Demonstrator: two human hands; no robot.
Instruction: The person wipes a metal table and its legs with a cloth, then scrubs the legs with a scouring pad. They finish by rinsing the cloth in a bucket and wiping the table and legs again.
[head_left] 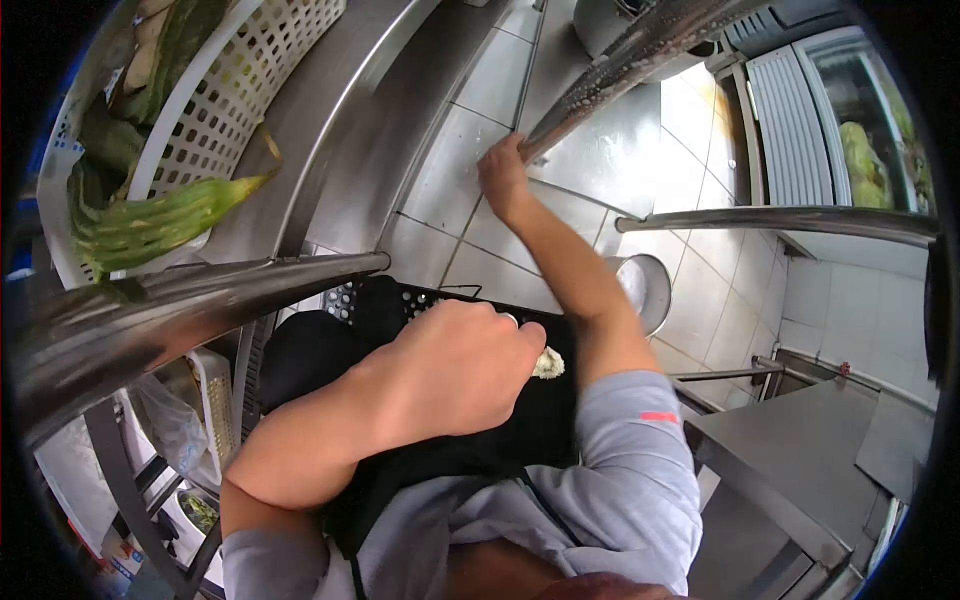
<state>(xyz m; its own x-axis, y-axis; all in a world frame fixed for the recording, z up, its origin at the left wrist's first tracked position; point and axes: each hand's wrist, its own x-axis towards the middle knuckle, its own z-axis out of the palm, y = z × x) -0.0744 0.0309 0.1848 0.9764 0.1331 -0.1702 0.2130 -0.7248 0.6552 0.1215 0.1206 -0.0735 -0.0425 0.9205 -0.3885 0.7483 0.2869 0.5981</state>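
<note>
My left hand (455, 365) is closed in a fist in front of my black apron (430, 460). A whitish, rough-textured wad (548, 363) sticks out of it on the right; most of it is hidden by the fingers. Farther forward, my right hand (503, 175) is wrapped around the low end of a steel pole (630, 85), near the tiled floor. Pale spots or droplets cover the pole's surface. Whether a cloth is also under the right fingers cannot be seen.
A white perforated basket (240, 95) with ridged green gourds (165, 225) stands upper left. Other steel poles (780, 225) cross left and right. A round metal container (645, 290) sits on the tiles (450, 150). A glass-fronted cabinet (860, 120) stands upper right, a steel counter (790, 450) lower right.
</note>
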